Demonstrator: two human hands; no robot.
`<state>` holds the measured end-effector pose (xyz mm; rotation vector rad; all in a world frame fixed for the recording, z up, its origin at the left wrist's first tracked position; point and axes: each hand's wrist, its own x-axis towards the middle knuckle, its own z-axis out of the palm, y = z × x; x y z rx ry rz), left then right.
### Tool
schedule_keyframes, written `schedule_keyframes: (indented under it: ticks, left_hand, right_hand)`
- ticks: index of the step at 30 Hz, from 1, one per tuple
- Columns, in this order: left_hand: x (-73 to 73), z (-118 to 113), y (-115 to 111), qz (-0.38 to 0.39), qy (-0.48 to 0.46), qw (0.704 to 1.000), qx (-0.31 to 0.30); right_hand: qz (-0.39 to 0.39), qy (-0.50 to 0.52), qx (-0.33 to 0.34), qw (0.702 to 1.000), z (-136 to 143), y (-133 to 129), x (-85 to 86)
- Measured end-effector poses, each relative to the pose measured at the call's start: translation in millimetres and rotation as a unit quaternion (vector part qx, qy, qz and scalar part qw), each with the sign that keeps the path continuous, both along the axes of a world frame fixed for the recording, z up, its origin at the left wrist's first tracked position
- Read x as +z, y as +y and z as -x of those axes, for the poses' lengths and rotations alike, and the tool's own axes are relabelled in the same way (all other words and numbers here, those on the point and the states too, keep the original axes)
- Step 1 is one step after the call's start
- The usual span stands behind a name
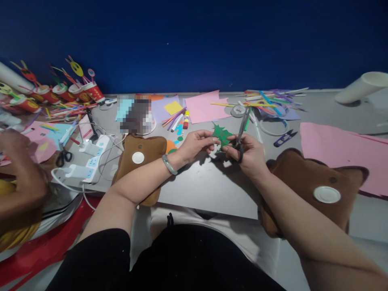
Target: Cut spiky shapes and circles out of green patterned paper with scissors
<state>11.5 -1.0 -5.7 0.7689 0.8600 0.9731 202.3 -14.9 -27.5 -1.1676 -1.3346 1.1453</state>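
Between my hands is a spiky green paper cutout [222, 136]. My left hand [200, 144] is closed, pinching its left edge between thumb and fingers. Black-handled scissors [241, 131] are in my right hand [249, 153], blades pointing up and away, and the fingers of that hand are closed round the handles. The thumb and a fingertip of my right hand also touch the lower right side of the green paper. Dark shadows lie on the grey table [209, 190] below both hands.
Brown cushions [145, 149] [306, 182] lie under or beside my forearms. A power strip [96, 159] with cables is at left, near another person's arm [22, 173]. Behind my hands are pink paper [206, 106], a glue stick [186, 120], tape [238, 111] and thread snips [285, 138].
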Motion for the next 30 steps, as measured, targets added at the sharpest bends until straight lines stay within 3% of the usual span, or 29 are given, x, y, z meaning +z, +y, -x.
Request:
schedule_keyframes:
  ticks: [8,14,18,24,26,30]
  left_hand:
    - [6.6,5.1,3.5,-0.008,0.062,0.998,0.023]
    - [4.0,13.9,16.7,-0.019,0.112,0.987,0.113]
    - [-2.7,12.6,14.6,-0.031,0.154,0.985,0.072]
    - [-2.8,7.8,8.1,-0.029,0.18,0.983,0.003]
    - [-0.1,9.4,10.0,-0.028,0.163,0.986,0.025]
    - [4.5,17.5,19.9,-0.052,0.121,0.982,0.136]
  right_hand:
    - [-0.016,0.0,-0.018,1.0,-1.6,-0.7,4.2]
    - [-0.075,0.008,-0.185,0.98,-23.1,18.2,9.3]
    - [-0.075,0.026,-0.22,0.972,-29.4,28.7,6.1]
    - [-0.068,0.012,-0.196,0.978,-26.6,27.0,3.9]
    - [-0.071,0.006,-0.192,0.979,-26.7,26.4,3.9]
    - [-0.072,0.016,-0.197,0.978,-26.9,26.3,3.3]
